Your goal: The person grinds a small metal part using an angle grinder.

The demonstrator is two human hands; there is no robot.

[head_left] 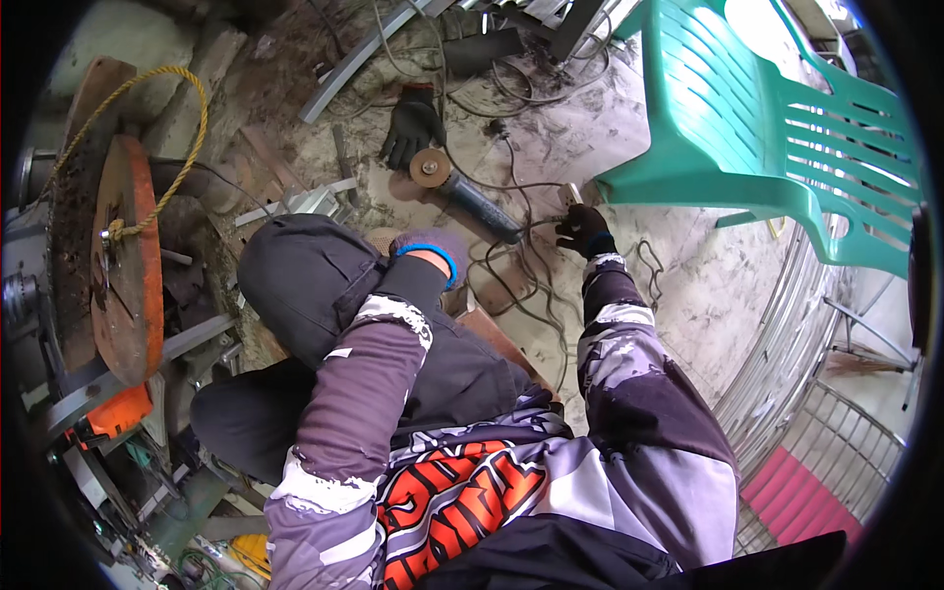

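My right hand (584,232), in a black glove, reaches to the floor beside the green chair. Its fingers close at a small pale block (570,195) that looks like an electrical socket, with a cord running to it. My left hand (433,254) wears a greyish-purple glove with a blue cuff and rests by my bent knee (310,280); its fingers are mostly hidden. Between my hands an angle grinder (480,208) with a brown disc lies on the floor, touched by neither hand. Just beyond its disc lies a loose black glove (413,128).
A green plastic chair (713,118) stands at the far right. Tangled cables (536,285) cross the dusty floor. At left is an orange-edged wheel (133,261) with a yellow rope (205,108). Long metal strips (777,334) lie right, near a wire rack (851,442).
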